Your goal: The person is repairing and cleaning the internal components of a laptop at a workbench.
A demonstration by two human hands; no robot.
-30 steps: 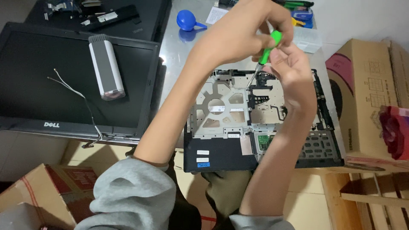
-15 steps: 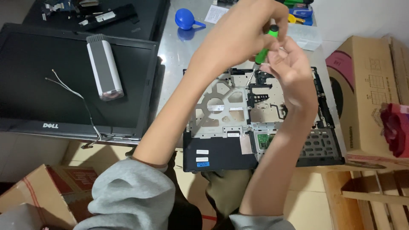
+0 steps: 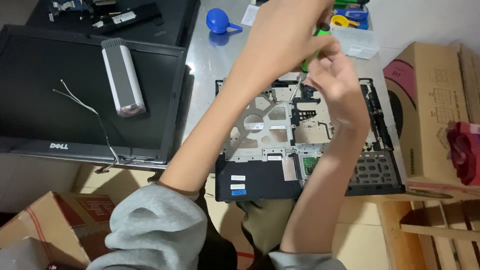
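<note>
Both hands meet over the far edge of the open laptop base (image 3: 280,150). The left hand (image 3: 285,35) pinches a green screwdriver (image 3: 312,50); the right hand (image 3: 337,82) has fingers curled beside its shaft.

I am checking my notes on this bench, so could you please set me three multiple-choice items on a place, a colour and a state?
1. Where does the grey laptop battery lie?
A on the detached laptop screen
B in a cardboard box
C on the floor

2. What colour is the screwdriver handle?
A red
B green
C black

3. How is the laptop base?
A closed
B boxed
C stripped, metal frame bare

A: the battery rests on the dark panel.
B: green shows between the left hand and right hand.
C: no keyboard covers the frame.
</note>
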